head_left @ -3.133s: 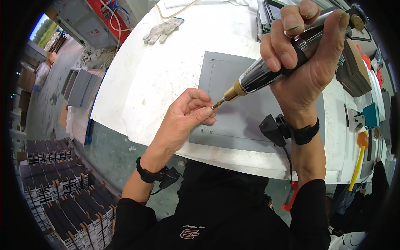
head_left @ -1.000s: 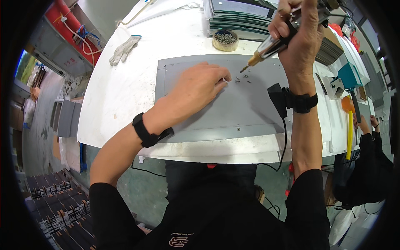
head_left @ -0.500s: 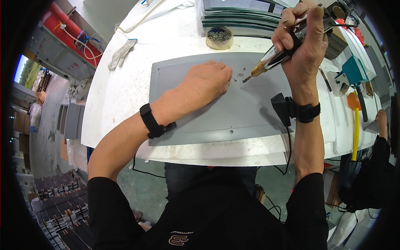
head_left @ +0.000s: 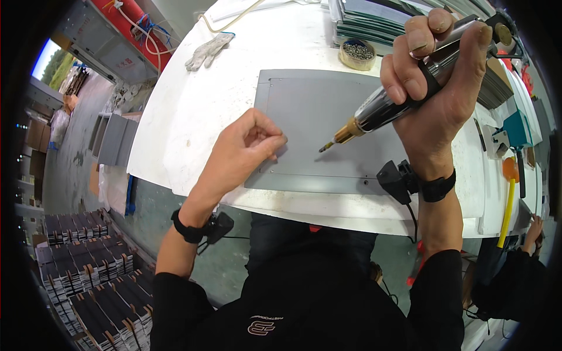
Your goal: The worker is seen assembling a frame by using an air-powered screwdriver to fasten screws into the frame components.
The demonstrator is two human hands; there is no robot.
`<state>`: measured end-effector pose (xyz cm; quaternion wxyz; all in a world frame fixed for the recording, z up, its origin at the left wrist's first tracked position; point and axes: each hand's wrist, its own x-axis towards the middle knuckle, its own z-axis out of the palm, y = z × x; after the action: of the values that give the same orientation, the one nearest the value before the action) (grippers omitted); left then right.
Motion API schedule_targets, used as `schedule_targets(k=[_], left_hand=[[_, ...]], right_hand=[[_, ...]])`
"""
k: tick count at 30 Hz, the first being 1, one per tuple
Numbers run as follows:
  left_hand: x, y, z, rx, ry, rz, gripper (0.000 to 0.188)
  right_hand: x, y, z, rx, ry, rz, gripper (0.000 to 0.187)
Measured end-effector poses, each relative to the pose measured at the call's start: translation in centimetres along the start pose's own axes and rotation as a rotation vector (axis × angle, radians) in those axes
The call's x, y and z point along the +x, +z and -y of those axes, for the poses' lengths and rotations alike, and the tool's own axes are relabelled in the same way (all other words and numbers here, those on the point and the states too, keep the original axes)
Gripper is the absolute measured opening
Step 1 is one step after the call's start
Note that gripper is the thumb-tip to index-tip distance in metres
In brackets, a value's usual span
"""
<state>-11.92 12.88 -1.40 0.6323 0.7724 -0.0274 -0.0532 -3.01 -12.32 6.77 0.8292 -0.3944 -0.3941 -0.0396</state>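
A flat grey metal panel [head_left: 310,111] lies on the white-covered table in front of me. My right hand [head_left: 439,105] is wrapped round a powered screwdriver [head_left: 374,110], its brass-coloured nose and bit slanting down to the left over the panel's middle. Whether the bit touches the panel, I cannot tell. Over the panel's near left part is my left hand [head_left: 241,149], thumb and fingertips pinched together. Anything between those fingertips is too small or hidden to make out. Small holes or fasteners show along the panel's near edge.
A round tub [head_left: 357,54] of small metal fasteners stands behind the panel, beside stacked sheets [head_left: 374,23]. A grey glove [head_left: 208,51] lies at the far left. To the right are a teal tool [head_left: 518,128] and a yellow-handled one [head_left: 507,213]. Another person's hand [head_left: 533,231] shows at far right.
My left hand has moved from the panel's middle to its near left part. The screwdriver's tip has come left and nearer me. Loose fasteners seen near the tip are now out of sight. My view has shifted.
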Motion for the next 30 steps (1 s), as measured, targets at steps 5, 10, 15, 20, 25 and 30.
schedule_targets(k=[5, 10, 15, 20, 25, 30], left_hand=[[-3.8, -0.6, 3.7, -0.387, -0.016, -0.03, 0.02], [-4.8, -0.9, 3.9, -0.481, -0.046, -0.021, 0.024], [-4.8, -1.0, 3.9, -0.512, -0.037, -0.013, 0.026], [-4.8, -1.2, 4.1, -0.523, -0.036, -0.002, 0.026], [-4.7, -1.2, 3.7, -0.516, -0.065, 0.013, 0.023], [-4.6, -1.0, 4.4, -0.222, 0.012, -0.118, 0.02]], right_hand=[[0.4, 3.5, -2.6, 0.104, 0.009, 0.085, 0.05], [0.6, 4.9, -4.4, 0.129, 0.019, 0.14, 0.051], [0.9, 5.5, -5.2, 0.135, 0.013, 0.143, 0.052], [0.9, 5.5, -5.6, 0.152, 0.02, 0.152, 0.052], [1.0, 5.2, -5.7, 0.131, 0.003, 0.177, 0.056], [0.7, 8.7, -6.7, 0.167, 0.081, 0.082, 0.047]])
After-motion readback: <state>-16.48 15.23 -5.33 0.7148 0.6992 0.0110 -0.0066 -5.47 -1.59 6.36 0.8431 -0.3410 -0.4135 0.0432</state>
